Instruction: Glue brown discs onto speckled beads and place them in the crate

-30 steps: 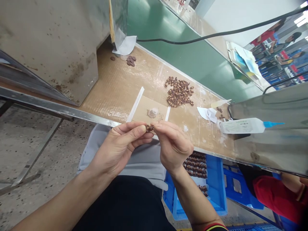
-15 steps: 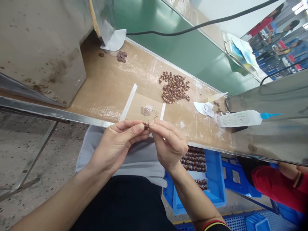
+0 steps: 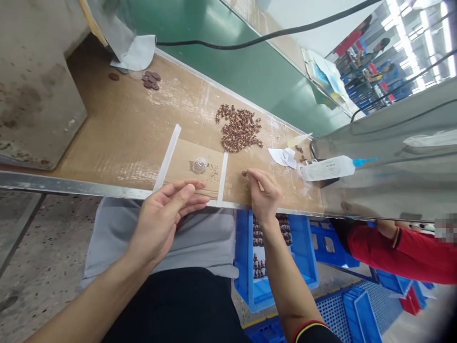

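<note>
My right hand [image 3: 264, 195] is over the tabletop, thumb and fingertips pinching a small dark brown part [image 3: 244, 173]. What kind of part it is, I cannot make out. My left hand [image 3: 167, 209] lies at the table's front edge, fingers loosely stretched out and apart, with nothing visible in them. Just beyond the left fingertips, a small round clear dish [image 3: 199, 165] sits on a taped cardboard patch [image 3: 182, 155], tiny specks scattered to its right. A pile of small brown and copper-coloured parts [image 3: 241, 128] is farther back.
Brown discs [image 3: 151, 80] lie at the back left near a metal housing [image 3: 32, 95]. On the right are paper scraps [image 3: 283, 156] and a white bottle with a blue tip [image 3: 328, 168]. Below the table edge, a blue crate [image 3: 300, 257] holds rows of parts. A co-worker's red sleeve [image 3: 403, 247] shows at right.
My hands were together at the table edge, both on a small brown part. The right has moved away to the right with a small part; the left has loosened. The view has shifted.
</note>
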The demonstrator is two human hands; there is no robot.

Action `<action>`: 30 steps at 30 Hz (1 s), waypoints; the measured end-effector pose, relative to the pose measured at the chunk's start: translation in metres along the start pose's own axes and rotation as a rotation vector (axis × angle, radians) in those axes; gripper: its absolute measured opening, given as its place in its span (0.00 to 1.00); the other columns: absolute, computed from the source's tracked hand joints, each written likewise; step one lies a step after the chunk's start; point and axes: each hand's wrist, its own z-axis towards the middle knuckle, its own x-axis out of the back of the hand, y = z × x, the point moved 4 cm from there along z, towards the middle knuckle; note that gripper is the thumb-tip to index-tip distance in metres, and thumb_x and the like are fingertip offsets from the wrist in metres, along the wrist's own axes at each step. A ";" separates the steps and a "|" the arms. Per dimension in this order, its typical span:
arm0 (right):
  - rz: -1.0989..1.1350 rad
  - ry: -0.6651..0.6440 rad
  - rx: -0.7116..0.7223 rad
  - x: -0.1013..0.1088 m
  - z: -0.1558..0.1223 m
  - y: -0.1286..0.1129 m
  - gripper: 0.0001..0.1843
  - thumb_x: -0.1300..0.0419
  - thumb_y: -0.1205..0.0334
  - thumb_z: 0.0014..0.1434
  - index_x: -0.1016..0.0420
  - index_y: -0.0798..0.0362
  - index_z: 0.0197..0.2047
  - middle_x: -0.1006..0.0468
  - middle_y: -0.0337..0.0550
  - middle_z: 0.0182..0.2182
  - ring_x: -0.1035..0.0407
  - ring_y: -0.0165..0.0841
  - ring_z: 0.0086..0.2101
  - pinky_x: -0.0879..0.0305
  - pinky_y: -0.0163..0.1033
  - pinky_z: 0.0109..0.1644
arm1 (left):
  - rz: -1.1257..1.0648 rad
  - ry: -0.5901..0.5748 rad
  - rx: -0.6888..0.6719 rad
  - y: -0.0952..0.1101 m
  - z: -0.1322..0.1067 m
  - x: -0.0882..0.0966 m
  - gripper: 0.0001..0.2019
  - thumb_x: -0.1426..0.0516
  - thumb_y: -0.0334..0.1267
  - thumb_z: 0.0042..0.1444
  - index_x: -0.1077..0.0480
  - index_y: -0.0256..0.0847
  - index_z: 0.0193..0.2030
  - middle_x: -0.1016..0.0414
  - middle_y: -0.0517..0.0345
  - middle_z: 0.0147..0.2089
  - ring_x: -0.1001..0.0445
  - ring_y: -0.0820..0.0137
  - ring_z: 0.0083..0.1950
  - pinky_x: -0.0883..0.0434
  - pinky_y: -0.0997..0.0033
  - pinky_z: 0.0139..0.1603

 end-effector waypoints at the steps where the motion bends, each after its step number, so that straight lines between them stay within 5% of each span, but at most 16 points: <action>1: -0.038 -0.024 -0.002 -0.001 -0.001 0.008 0.12 0.36 0.63 0.80 0.09 0.44 0.53 0.08 0.42 0.48 0.14 0.38 0.49 0.16 0.47 0.58 | -0.001 0.011 -0.001 -0.001 0.000 0.002 0.18 0.26 0.49 0.67 0.14 0.39 0.55 0.12 0.44 0.61 0.09 0.60 0.49 0.11 0.62 0.56; 24: -0.063 -0.026 -0.009 -0.003 -0.010 0.015 0.12 0.36 0.61 0.81 0.09 0.44 0.52 0.08 0.43 0.48 0.12 0.37 0.48 0.13 0.45 0.57 | 0.088 0.006 -0.020 -0.007 0.002 0.005 0.18 0.27 0.49 0.67 0.16 0.42 0.57 0.09 0.49 0.55 0.09 0.60 0.48 0.14 0.62 0.57; 28: 0.167 0.100 -0.135 0.021 -0.017 -0.021 0.09 0.32 0.63 0.78 0.09 0.42 0.53 0.08 0.41 0.48 0.12 0.39 0.49 0.12 0.48 0.57 | 0.432 -0.179 -0.050 -0.003 -0.010 -0.014 0.15 0.29 0.53 0.69 0.14 0.47 0.54 0.09 0.52 0.50 0.09 0.58 0.48 0.16 0.62 0.55; 30: 0.314 0.122 -0.202 0.035 -0.025 -0.043 0.10 0.29 0.65 0.75 0.09 0.40 0.52 0.08 0.39 0.47 0.12 0.39 0.48 0.11 0.50 0.56 | 0.667 -0.325 -0.184 0.006 -0.019 -0.031 0.10 0.31 0.51 0.72 0.13 0.51 0.52 0.09 0.55 0.49 0.10 0.59 0.49 0.17 0.63 0.54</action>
